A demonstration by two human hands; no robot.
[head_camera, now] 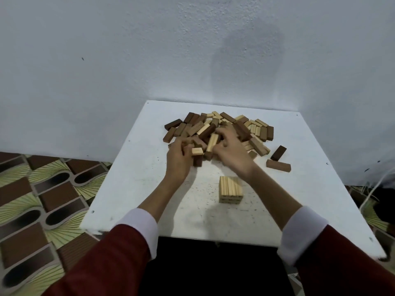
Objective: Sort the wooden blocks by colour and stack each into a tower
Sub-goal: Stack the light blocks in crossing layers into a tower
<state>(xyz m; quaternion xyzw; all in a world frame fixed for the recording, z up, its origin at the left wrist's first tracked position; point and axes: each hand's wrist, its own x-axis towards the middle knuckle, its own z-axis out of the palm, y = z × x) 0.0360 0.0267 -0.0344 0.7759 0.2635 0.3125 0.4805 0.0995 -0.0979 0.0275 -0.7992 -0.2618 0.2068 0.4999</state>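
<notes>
A white table (136, 184) carries everything. Toward twelve o'clock on it sprawls a mixed pile of blocks (218, 131), dark and pale together. At its near edge the left hand (178, 160) curls its fingers round a pale block (197, 151), while the right hand (232, 149) grips a long pale block (212, 142). At six o'clock from the hands stands a short pale tower (230, 190); at three o'clock lie two dark blocks (278, 165)

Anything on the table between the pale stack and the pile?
Nothing but bare table between the pale stack and the pile; the right hand's wrist passes above it.
</notes>
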